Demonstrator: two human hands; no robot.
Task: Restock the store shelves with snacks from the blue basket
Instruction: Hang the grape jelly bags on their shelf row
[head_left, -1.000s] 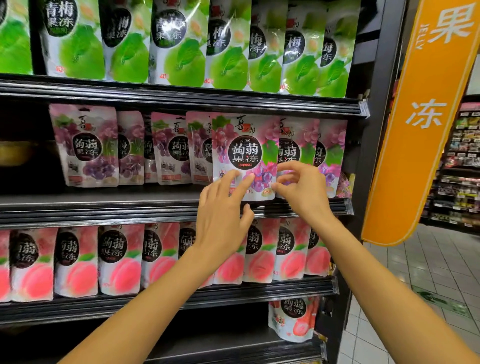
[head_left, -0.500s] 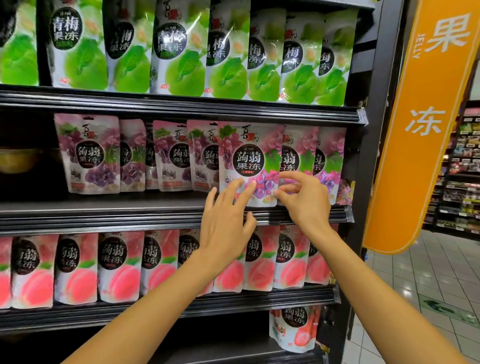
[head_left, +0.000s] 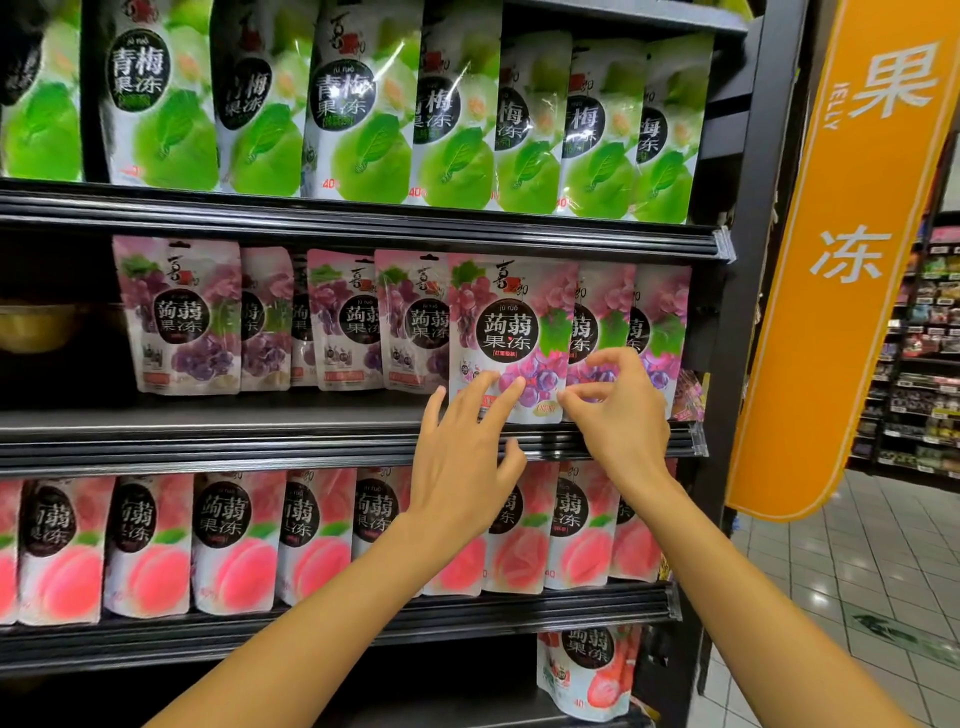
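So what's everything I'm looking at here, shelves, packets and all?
green pouches: at least seven, green and white, top shelf
grape pouches: about seven, purple-pink, middle shelf, in a row
front grape pouch: one, purple-pink, middle shelf's front edge
peach pouches: roughly nine, pink, shelf below
red pouch: one, red and white, bottom shelf, right
orange sign: one, orange, white characters, right of the shelving
shelving: one, dark, four levels visible
left hand: one, straight fingers touching front grape pouch
right hand: one, pinching that pouch's lower right edge
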